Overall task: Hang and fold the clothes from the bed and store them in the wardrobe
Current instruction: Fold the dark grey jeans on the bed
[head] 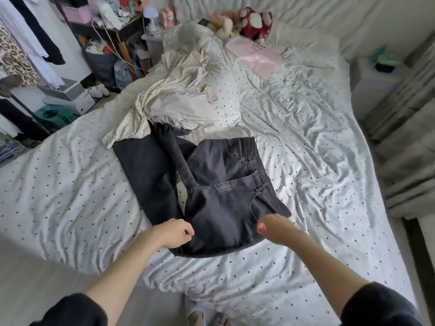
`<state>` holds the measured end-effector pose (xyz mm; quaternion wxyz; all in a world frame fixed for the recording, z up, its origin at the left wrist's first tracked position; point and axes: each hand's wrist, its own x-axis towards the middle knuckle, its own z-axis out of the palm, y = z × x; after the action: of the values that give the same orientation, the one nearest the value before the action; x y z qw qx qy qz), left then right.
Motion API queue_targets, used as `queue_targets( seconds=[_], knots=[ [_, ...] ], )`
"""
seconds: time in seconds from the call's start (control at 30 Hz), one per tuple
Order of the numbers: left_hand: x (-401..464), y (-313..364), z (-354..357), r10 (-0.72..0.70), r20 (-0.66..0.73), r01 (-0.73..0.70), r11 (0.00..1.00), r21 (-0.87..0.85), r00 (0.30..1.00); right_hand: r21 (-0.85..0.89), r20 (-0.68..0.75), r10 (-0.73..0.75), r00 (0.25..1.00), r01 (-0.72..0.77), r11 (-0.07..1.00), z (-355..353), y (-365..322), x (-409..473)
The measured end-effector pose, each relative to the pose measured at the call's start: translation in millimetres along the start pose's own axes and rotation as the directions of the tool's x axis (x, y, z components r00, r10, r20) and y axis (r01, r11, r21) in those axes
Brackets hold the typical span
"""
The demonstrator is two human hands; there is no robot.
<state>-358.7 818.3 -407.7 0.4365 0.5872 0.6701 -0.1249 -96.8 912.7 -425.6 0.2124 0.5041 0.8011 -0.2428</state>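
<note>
**Folding the jeans, first of the pile**

You are at the folding step. The dark jeans point(211, 184) lie on the bed point(317, 161) at centre frame, waistband toward 1 o'clock, legs running up toward 11 o'clock where their ends slip under the pale clothes heap point(179, 100). Your left hand point(175, 232) sits at 7 o'clock of the jeans with fingers curled on the denim edge; it looks like a pinch on the cloth. Your right hand point(274, 228) is at 5 o'clock, fingers curled down at the seat edge, but whether it holds fabric I cannot tell.

The legs are not yet aligned: a gap of sheet shows between them. My judgement is that you should next lay one leg squarely over the other, then free the hems from the heap before folding lengthwise. The clothes rail point(21, 43) at 10 o'clock waits for later.
</note>
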Motion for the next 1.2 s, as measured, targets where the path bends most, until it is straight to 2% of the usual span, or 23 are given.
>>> queue_targets(
  seconds=[0.1, 0.27, 0.4, 0.5, 0.63, 0.77, 0.97, 1.1, 1.2],
  knots=[
    [22, -4, -10, 0.004, -0.08, -0.008, 0.999, -0.043, 0.997, 0.105, -0.015, 0.085, 0.996, -0.083, 0.991, -7, 13, 16],
    [81, 7, -31, 0.147, -0.215, -0.151, 0.989, -0.003, 0.966, 0.3, -0.084, 0.21, 0.974, -0.176, 0.937, -21, 30, 62],
    [138, 17, -41, 0.251, -0.325, -0.246, 0.968, 0.058, 0.912, 0.501, -0.145, 0.367, 0.919, -0.251, 0.828, -28, 48, 110],
    [182, 23, -38, 0.289, -0.302, -0.237, 0.951, 0.197, 0.909, 0.614, -0.13, 0.461, 0.878, -0.294, 0.733, -32, 66, 151],
    [224, 34, -25, 0.312, -0.299, -0.213, 0.923, 0.32, 0.902, 0.698, -0.072, 0.443, 0.894, -0.272, 0.662, -32, 82, 194],
    [251, 57, -19, 0.309, -0.347, -0.182, 0.918, 0.353, 0.885, 0.754, -0.019, 0.381, 0.924, -0.237, 0.613, -35, 97, 214],
    [260, 72, -11, 0.246, -0.36, -0.108, 0.925, 0.363, 0.9, 0.752, -0.061, 0.287, 0.956, -0.145, 0.643, -39, 116, 203],
    [265, 118, -6, 0.265, -0.366, -0.117, 0.918, 0.379, 0.892, 0.817, -0.032, 0.311, 0.95, -0.154, 0.556, -40, 157, 177],
    [276, 177, 8, 0.282, -0.359, -0.144, 0.919, 0.367, 0.889, 0.866, -0.024, 0.38, 0.925, -0.17, 0.471, -43, 210, 148]
  ],
)
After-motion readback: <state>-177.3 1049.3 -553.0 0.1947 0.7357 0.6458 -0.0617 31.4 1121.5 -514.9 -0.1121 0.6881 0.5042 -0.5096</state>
